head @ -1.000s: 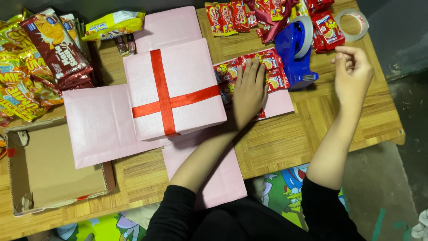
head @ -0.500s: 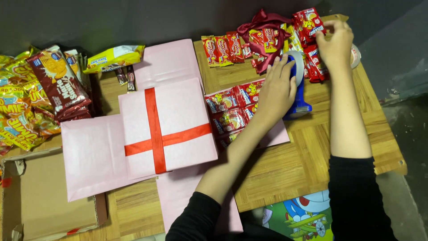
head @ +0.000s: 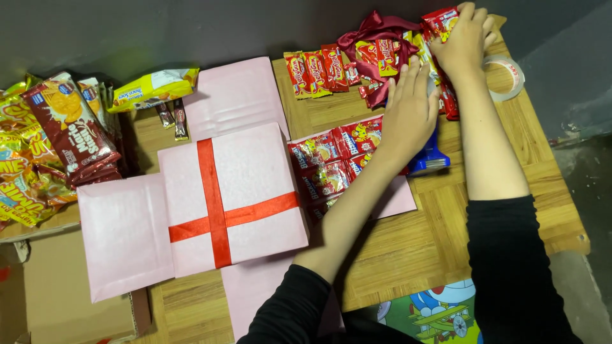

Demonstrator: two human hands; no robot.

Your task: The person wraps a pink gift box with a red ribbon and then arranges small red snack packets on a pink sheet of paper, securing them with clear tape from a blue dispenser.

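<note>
A pink box (head: pixel 255 165) tied with a red ribbon cross stands in the middle of unfolded pink flaps (head: pixel 124 236) on a wooden table (head: pixel 433 242). Red snack packets (head: pixel 325 165) lie on the right flap. My left hand (head: pixel 411 111) lies over a blue tape dispenser (head: pixel 428 157), fingers straight and spread. At the far right corner my right hand (head: pixel 468 38) curls its fingers over a red snack packet (head: pixel 441 18), next to a maroon ribbon bow (head: pixel 370 32).
A clear tape roll (head: pixel 510 79) lies at the far right edge. More red packets (head: pixel 312 73) sit at the back. Piled snack bags (head: pixel 70 127) and a yellow packet (head: pixel 153 86) crowd the left. A cardboard box (head: pixel 57 299) is at the front left, a colourful mat (head: pixel 433 312) below.
My left hand has left the packets beside the box and gone up onto the blue dispenser. My right hand has moved from near the tape roll to the red packets at the far edge.
</note>
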